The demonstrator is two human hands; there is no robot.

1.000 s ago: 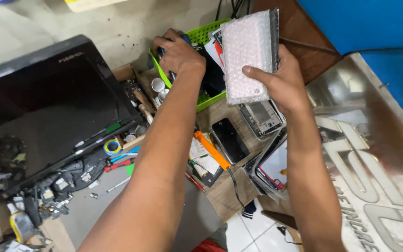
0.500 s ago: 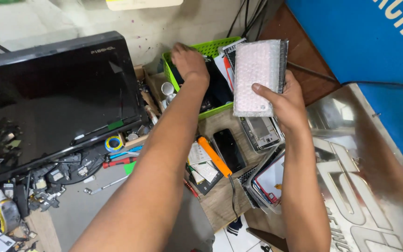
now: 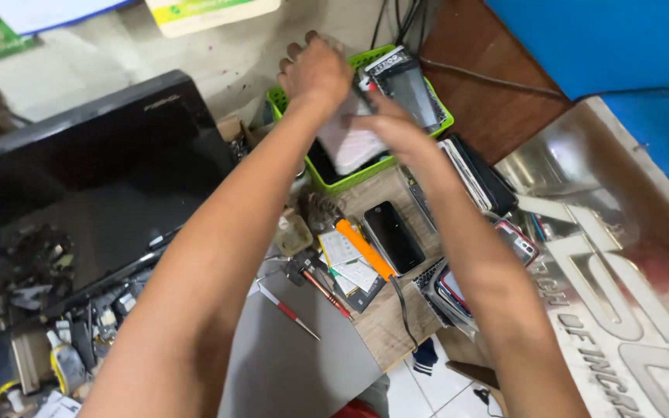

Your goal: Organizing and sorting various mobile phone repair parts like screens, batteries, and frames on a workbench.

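Note:
My left hand [image 3: 315, 71] is inside the green plastic basket [image 3: 334, 183], fingers curled over its far side; I cannot see anything in its grip. My right hand [image 3: 392, 128] holds a white bubble-wrap pouch [image 3: 350, 147], lowered flat into the basket beside the left hand. A flat dark screen part in clear wrap [image 3: 404, 81] leans in the basket's right side. The basket's other contents are hidden by my hands.
A black laptop [image 3: 79, 178] lies open at left, loose parts and small bottles [image 3: 63, 364] below it. A black phone [image 3: 392, 236], an orange tool [image 3: 365, 249], a red-handled screwdriver [image 3: 288, 312] and stacked phones [image 3: 474, 174] lie near the basket. A shiny metal sheet [image 3: 621, 248] is at right.
The right hand has brought the bubble-wrap pouch down from upright beside the basket into it, close to the left hand. The view has shifted slightly.

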